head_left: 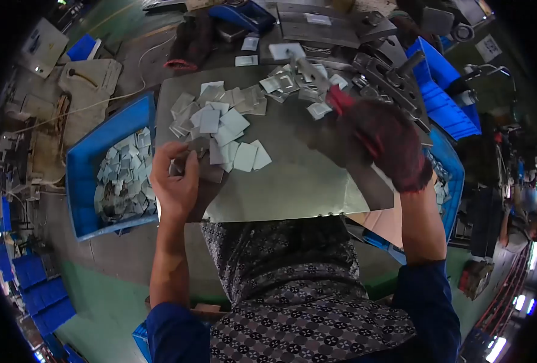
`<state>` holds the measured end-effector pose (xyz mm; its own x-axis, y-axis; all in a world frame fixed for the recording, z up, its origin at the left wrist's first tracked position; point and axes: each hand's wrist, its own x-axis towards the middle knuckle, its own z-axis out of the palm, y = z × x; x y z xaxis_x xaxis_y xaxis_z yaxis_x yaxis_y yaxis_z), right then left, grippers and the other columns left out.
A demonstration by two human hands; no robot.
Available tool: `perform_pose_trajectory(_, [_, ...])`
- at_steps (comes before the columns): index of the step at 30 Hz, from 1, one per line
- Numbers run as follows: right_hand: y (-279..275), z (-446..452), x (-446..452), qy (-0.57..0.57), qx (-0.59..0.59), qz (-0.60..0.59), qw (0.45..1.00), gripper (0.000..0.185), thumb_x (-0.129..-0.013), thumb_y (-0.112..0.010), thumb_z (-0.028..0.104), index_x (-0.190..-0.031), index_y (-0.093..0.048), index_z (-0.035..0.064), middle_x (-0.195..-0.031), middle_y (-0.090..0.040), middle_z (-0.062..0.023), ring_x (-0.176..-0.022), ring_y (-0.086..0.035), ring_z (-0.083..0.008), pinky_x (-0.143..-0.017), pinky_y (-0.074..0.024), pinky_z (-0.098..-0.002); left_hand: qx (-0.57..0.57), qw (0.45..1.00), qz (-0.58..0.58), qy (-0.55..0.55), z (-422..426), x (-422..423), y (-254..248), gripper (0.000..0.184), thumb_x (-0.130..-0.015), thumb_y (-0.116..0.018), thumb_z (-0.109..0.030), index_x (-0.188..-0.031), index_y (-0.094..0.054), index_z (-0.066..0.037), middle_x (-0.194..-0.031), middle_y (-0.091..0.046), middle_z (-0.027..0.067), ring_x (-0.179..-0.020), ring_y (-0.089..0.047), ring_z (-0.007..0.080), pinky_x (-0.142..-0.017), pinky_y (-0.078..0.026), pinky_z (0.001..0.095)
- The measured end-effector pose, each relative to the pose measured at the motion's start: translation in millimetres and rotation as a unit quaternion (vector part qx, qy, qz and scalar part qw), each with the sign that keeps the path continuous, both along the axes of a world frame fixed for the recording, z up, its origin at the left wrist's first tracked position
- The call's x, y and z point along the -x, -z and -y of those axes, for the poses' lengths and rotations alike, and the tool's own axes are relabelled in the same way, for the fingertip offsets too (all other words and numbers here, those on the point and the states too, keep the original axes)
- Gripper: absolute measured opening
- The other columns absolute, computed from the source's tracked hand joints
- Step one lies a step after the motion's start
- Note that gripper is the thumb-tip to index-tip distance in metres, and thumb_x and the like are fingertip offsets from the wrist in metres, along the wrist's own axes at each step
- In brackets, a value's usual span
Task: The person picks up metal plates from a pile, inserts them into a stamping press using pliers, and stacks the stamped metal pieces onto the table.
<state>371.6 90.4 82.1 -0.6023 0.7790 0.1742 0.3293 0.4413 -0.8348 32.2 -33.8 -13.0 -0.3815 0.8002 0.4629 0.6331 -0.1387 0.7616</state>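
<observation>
My bare left hand (176, 178) is at the left side of the metal worktable (293, 181), its thumb and fingers pinched at the edge of a small grey metal plate (199, 146). Beside it spreads a loose pile of square metal plates (232, 123). My right hand (389, 139), in a dark red-and-black glove, is closed around pliers (314, 74) with red handles. The jaws point away from me, up at a flat metal piece (285, 51) by their tip. Under the pliers lies a second pile of formed metal pieces (279, 83).
A blue bin (78, 206) full of metal plates stands left of the table. Another blue bin (456, 163) with pieces is at the right. Beyond the table are machine parts (389, 85), a blue tray (441, 91) and a dark glove (190, 42). A person (517, 233) is far right.
</observation>
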Motion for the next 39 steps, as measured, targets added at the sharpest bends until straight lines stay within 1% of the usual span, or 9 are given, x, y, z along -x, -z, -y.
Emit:
perform_pose_trajectory(2, [-16.5,-22.6,0.0,0.075,-0.123,0.047,0.988,0.017,-0.083,-0.063,0.009,-0.100,-0.065,0.0071,-0.080,-0.063,-0.0054,-0.068,-0.061,-0.0173,-0.062,-0.0480,-0.0275,-0.001,1.000,-0.013,-0.002,-0.3,4.4,6.0,0.016,-0.079,-0.068,-0.002,-0.093,-0.061,-0.002,-0.089,-0.063,0.0085,-0.081,-0.060,0.0152,-0.074,-0.047,0.0266])
perform_pose_trajectory(7, [-28.3,-70.7,-4.5,0.126,0.197,-0.001,0.972,0.025,-0.083,-0.060,0.001,-0.107,-0.064,0.0066,-0.087,-0.064,-0.0067,-0.084,-0.062,-0.0179,-0.067,-0.0497,-0.0283,0.021,1.000,0.020,-0.003,1.3,-2.8,1.0,0.015,-0.081,-0.068,-0.005,-0.094,-0.061,-0.002,-0.082,-0.063,0.0047,-0.077,-0.059,0.0116,-0.073,-0.047,0.0253])
perform_pose_trajectory(10, [-20.4,-60.5,-8.1,0.035,-0.140,0.064,0.988,0.021,-0.093,-0.050,0.009,-0.108,-0.063,0.0052,-0.087,-0.062,-0.0041,-0.080,-0.059,-0.0108,-0.054,-0.0427,-0.0214,0.032,0.998,0.051,-0.011,1.9,-0.4,4.7,0.015,-0.082,-0.068,-0.006,-0.094,-0.062,-0.002,-0.081,-0.064,0.0044,-0.076,-0.059,0.0109,-0.073,-0.047,0.0248])
perform_pose_trajectory(13, [-42.0,-27.6,-14.0,0.191,0.266,-0.038,0.944,0.023,-0.094,-0.046,0.012,-0.110,-0.061,0.0044,-0.090,-0.064,-0.0049,-0.079,-0.059,-0.0108,-0.048,-0.0364,-0.0188,0.037,0.997,0.068,-0.009,1.2,1.9,4.1,0.015,-0.082,-0.068,-0.006,-0.095,-0.062,-0.001,-0.081,-0.064,0.0045,-0.076,-0.058,0.0104,-0.072,-0.047,0.0245])
perform_pose_trajectory(16, [-35.0,-25.6,-20.6,0.059,0.287,-0.143,0.945,0.020,-0.093,-0.048,0.012,-0.105,-0.063,0.0055,-0.089,-0.065,-0.0048,-0.078,-0.058,-0.0094,-0.049,-0.0374,-0.0192,0.045,0.998,0.045,-0.001,0.4,1.6,4.6,0.015,-0.082,-0.068,-0.007,-0.095,-0.062,-0.001,-0.081,-0.064,0.0044,-0.076,-0.058,0.0103,-0.072,-0.047,0.0246])
perform_pose_trajectory(19, [-30.6,-51.6,-1.5,0.159,0.160,-0.013,0.974,0.026,-0.095,-0.051,0.030,-0.105,-0.067,0.0107,-0.080,-0.066,-0.0019,-0.050,-0.049,-0.0051,-0.043,-0.0369,-0.0217,0.046,0.998,0.052,0.000,0.6,3.1,6.5,0.016,-0.082,-0.068,-0.008,-0.095,-0.062,-0.001,-0.081,-0.064,0.0040,-0.076,-0.058,0.0104,-0.072,-0.046,0.0248])
perform_pose_trajectory(32, [-18.0,-50.0,-36.3,0.018,-0.352,0.176,0.919,0.022,-0.087,-0.063,0.016,-0.108,-0.067,0.0105,-0.094,-0.068,-0.0125,-0.086,-0.066,-0.0215,-0.073,-0.0525,-0.0344,0.051,0.993,0.103,-0.001,1.9,4.9,13.9,0.017,-0.082,-0.069,-0.008,-0.096,-0.062,-0.001,-0.082,-0.062,0.0045,-0.076,-0.056,0.0101,-0.071,-0.046,0.0242])
perform_pose_trajectory(35, [-0.4,4.0,-14.7,0.033,0.000,0.013,0.999,0.032,-0.086,-0.062,0.019,-0.114,-0.063,0.0027,-0.096,-0.067,-0.0098,-0.077,-0.064,-0.0180,-0.068,-0.0510,-0.0292,0.054,0.998,0.033,-0.006,2.0,0.8,1.6,0.018,-0.082,-0.069,-0.008,-0.098,-0.062,-0.002,-0.085,-0.063,0.0068,-0.076,-0.057,0.0119,-0.068,-0.048,0.0256])
perform_pose_trajectory(39, [29.1,48.7,12.8,0.048,0.389,-0.202,0.897,0.038,-0.083,-0.062,0.018,-0.113,-0.059,-0.0061,-0.089,-0.065,-0.0084,-0.070,-0.060,-0.0122,-0.059,-0.0478,-0.0243,0.083,0.992,-0.094,0.009,-11.2,2.4,-11.8,0.029,-0.075,-0.073,-0.013,-0.101,-0.064,-0.005,-0.097,-0.065,0.0102,-0.088,-0.061,0.0253,-0.079,-0.048,0.0351])
